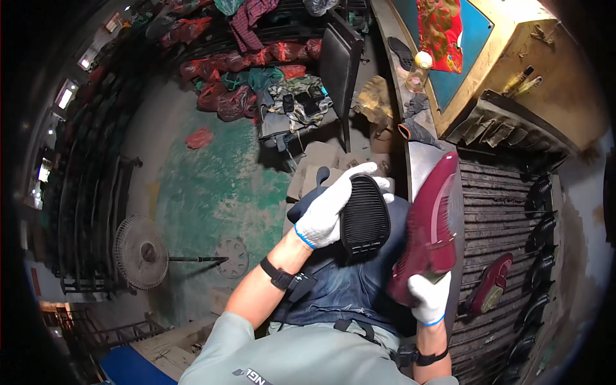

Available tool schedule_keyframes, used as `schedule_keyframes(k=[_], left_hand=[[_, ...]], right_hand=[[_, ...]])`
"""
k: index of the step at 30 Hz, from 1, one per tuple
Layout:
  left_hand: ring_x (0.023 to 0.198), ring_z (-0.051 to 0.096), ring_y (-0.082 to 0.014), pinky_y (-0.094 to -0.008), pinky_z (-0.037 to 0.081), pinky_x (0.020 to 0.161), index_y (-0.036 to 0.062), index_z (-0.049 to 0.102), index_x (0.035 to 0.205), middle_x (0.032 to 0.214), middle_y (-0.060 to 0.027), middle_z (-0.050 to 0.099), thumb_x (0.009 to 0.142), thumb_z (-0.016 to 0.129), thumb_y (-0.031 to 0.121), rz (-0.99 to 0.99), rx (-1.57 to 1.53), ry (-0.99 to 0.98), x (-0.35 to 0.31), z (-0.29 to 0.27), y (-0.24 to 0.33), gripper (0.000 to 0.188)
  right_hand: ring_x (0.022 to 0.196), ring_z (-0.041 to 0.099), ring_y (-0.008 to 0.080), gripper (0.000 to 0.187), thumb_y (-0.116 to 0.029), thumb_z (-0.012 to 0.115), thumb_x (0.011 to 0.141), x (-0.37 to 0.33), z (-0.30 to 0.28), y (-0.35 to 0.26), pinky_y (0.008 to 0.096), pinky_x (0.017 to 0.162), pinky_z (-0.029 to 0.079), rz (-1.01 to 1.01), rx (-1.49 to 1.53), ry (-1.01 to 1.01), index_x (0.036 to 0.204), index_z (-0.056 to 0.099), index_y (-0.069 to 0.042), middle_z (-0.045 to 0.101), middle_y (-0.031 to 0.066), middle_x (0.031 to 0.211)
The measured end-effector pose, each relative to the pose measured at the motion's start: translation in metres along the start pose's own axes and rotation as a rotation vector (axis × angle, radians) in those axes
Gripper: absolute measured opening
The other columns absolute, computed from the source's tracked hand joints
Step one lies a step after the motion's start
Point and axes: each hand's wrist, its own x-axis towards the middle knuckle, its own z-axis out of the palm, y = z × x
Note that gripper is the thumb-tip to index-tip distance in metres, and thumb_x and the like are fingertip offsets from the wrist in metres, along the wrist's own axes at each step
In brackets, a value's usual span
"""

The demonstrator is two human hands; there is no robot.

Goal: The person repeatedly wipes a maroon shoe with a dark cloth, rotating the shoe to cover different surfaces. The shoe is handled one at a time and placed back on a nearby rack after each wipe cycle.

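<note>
At frame centre the white-gloved left hand (328, 213) grips a ribbed, oval, black sole-like piece (365, 218); right of centre the white-gloved right hand (429, 299) clasps a burgundy shoe (431, 218), seemingly a holding step calling next for steady grips.

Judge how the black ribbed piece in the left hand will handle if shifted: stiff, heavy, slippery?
The black ribbed piece probably bends little, as it keeps its rounded outline in the left hand. It seems light for its size, being held one-handed. Its ridges should help the white glove grip rather than slip.
</note>
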Motion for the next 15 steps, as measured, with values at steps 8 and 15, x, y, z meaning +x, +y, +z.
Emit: schedule_keyframes(k=[8, 15], left_hand=[[0.154, 0.055, -0.0338, -0.0517, 0.048, 0.128, 0.0053, 0.038, 0.172, 0.167, -0.0173, 0.054, 0.117, 0.056, 0.048, 0.068, 0.163, 0.075, -0.015, -0.003, -0.003, 0.071], [0.154, 0.054, -0.0405, -0.0553, 0.049, 0.126, 0.0043, 0.037, 0.172, 0.164, -0.0217, 0.055, 0.114, 0.060, 0.055, 0.051, 0.179, 0.052, -0.013, 0.001, -0.001, 0.080]], right_hand=[[0.127, 0.071, 0.0264, 0.113, -0.010, 0.098, 0.072, -0.035, 0.043, 0.029, 0.0412, 0.110, 0.057, -0.147, -0.550, -0.031, 0.168, 0.040, 0.008, 0.069, 0.0193, 0.145], [0.122, 0.073, 0.0293, 0.114, -0.009, 0.099, 0.069, -0.035, 0.043, 0.040, 0.0418, 0.108, 0.058, -0.258, -0.721, -0.086, 0.168, 0.043, 0.004, 0.070, 0.0181, 0.138]])
